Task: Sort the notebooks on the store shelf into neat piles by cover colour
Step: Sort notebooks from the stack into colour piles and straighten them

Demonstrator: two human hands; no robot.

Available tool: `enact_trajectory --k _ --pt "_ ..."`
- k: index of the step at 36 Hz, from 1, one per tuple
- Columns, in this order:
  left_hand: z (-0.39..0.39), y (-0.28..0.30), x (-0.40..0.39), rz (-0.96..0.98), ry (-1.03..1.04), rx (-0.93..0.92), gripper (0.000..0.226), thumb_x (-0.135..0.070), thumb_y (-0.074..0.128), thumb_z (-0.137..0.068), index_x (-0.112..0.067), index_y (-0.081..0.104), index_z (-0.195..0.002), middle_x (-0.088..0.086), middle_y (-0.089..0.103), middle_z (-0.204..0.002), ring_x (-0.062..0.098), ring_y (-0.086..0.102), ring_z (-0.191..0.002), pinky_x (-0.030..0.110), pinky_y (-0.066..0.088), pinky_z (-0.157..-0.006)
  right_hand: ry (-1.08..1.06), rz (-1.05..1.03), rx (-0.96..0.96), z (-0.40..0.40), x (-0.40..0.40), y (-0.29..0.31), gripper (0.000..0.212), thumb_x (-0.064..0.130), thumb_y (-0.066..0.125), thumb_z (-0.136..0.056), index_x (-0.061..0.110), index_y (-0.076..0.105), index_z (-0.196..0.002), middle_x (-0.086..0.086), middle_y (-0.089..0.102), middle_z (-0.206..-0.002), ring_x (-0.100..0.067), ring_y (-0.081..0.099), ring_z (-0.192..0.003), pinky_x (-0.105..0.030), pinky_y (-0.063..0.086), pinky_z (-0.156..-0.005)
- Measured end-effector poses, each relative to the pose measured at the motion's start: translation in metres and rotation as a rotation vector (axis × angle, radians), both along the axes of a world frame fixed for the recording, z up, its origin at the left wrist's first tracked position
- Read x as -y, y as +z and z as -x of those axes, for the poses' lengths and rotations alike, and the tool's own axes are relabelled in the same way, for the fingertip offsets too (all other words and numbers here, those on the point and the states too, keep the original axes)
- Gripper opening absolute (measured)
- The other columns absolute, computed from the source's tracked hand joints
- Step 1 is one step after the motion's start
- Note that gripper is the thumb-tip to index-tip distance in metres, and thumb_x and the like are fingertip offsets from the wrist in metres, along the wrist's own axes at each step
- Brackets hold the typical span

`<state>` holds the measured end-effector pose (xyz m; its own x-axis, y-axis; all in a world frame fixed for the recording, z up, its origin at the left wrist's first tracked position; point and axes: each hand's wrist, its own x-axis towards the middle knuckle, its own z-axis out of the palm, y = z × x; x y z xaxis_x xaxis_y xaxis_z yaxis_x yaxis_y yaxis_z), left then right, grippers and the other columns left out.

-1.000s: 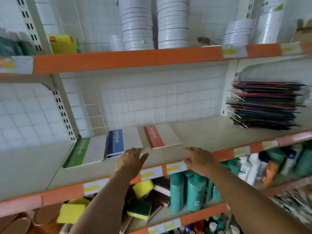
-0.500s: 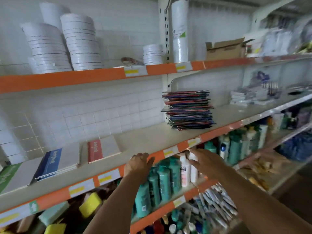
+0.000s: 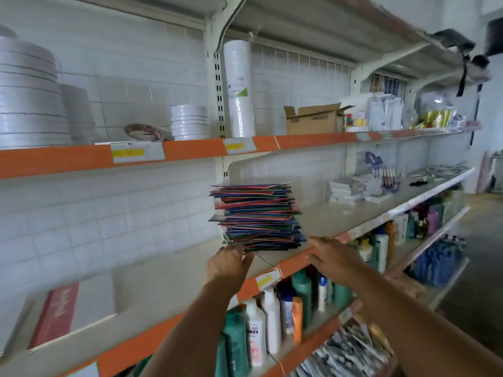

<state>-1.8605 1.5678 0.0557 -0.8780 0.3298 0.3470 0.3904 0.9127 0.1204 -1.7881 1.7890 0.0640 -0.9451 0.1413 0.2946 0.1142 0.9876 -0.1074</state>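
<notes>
A tall untidy stack of mixed notebooks [image 3: 258, 216] with red, blue and green covers stands on the middle shelf [image 3: 168, 278]. My left hand [image 3: 228, 263] touches the bottom left corner of the stack, fingers fairly straight. My right hand [image 3: 330, 257] is at the stack's bottom right corner over the shelf's orange edge, fingers extended and holding nothing. A red-spined notebook [image 3: 73, 311] lies flat at the left end of the same shelf, blurred.
White plate stacks [image 3: 30, 104], tape rolls [image 3: 190, 122] and a cardboard box [image 3: 313, 119] sit on the upper shelf. Shampoo bottles [image 3: 272, 322] fill the shelf below. Small packaged goods [image 3: 362, 186] lie further right on the middle shelf.
The view has swung right; the green and blue notebooks are out of frame. Both hands travelled right along the shelf edge and now reach the base of the mixed stack.
</notes>
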Motion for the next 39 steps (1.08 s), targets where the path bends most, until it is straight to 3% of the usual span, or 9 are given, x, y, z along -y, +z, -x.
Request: enact_trajectory --k 4,11,16,22,27,33,39 --pt "0.032 0.022 -0.02 -0.046 -0.002 -0.04 0.041 -0.048 0.027 -0.101 -0.023 0.049 -0.125 0.002 0.058 -0.123 0.02 0.058 -0.107 0.031 0.048 -0.084 -0.002 -0.015 -0.017 0.023 -0.015 0.02 0.05 0.043 0.039 -0.1 0.022 0.035 -0.144 -0.006 0.052 -0.138 -0.024 0.052 -0.121 -0.032 0.043 -0.096" --pt "0.076 0.062 -0.053 -0.148 0.002 -0.175 0.048 -0.045 0.031 -0.101 -0.026 0.033 -0.145 0.0 0.042 -0.146 0.022 0.044 -0.131 0.036 0.044 -0.099 -0.026 -0.053 -0.063 0.077 -0.044 0.043 0.046 0.044 0.035 -0.101 0.023 0.038 -0.141 -0.004 0.054 -0.135 -0.023 0.051 -0.119 -0.035 0.044 -0.095" --pt "0.096 0.084 -0.086 -0.137 -0.021 -0.281 0.047 -0.042 0.03 -0.102 -0.024 0.03 -0.146 0.001 0.044 -0.143 0.023 0.043 -0.128 0.037 0.043 -0.096 0.017 -0.053 -0.1 0.109 -0.068 0.048 0.042 0.042 0.036 -0.101 0.023 0.042 -0.137 -0.003 0.055 -0.131 -0.023 0.052 -0.116 -0.035 0.045 -0.091" --pt "0.123 0.094 -0.125 -0.062 -0.004 -0.221 0.053 -0.046 0.025 -0.102 -0.026 0.021 -0.151 0.003 0.033 -0.152 0.025 0.028 -0.14 0.042 0.024 -0.113 0.147 -0.076 -0.153 0.148 -0.096 0.058 0.039 0.041 0.034 -0.102 0.023 0.045 -0.134 -0.004 0.058 -0.128 -0.021 0.054 -0.112 -0.031 0.044 -0.084" --pt "0.137 0.093 -0.152 0.032 0.077 -0.08 0.056 -0.054 0.018 -0.1 -0.03 0.019 -0.151 0.002 0.019 -0.158 0.024 0.012 -0.146 0.045 0.007 -0.117 0.246 -0.096 -0.163 0.174 -0.113 0.069 0.041 0.04 0.032 -0.102 0.019 0.043 -0.136 -0.005 0.059 -0.126 -0.021 0.055 -0.109 -0.03 0.043 -0.08" --pt "0.14 0.087 -0.161 0.028 0.174 -0.057 0.053 -0.055 0.02 -0.099 -0.029 0.038 -0.142 -0.001 0.034 -0.152 0.022 0.022 -0.144 0.047 0.013 -0.118 0.341 -0.097 -0.168 0.193 -0.121 0.074 0.046 0.039 0.029 -0.103 0.021 0.034 -0.145 -0.005 0.051 -0.139 -0.022 0.052 -0.119 -0.033 0.045 -0.092" --pt "0.121 0.096 -0.148 -0.003 0.257 -0.115 0.035 -0.046 0.034 -0.098 -0.019 0.046 -0.117 0.008 0.059 -0.122 0.027 0.046 -0.123 0.044 0.026 -0.111 0.395 -0.092 -0.235 0.209 -0.107 0.073 0.045 0.035 0.027 -0.104 0.017 0.035 -0.145 -0.007 0.048 -0.141 -0.023 0.047 -0.124 -0.033 0.042 -0.098"
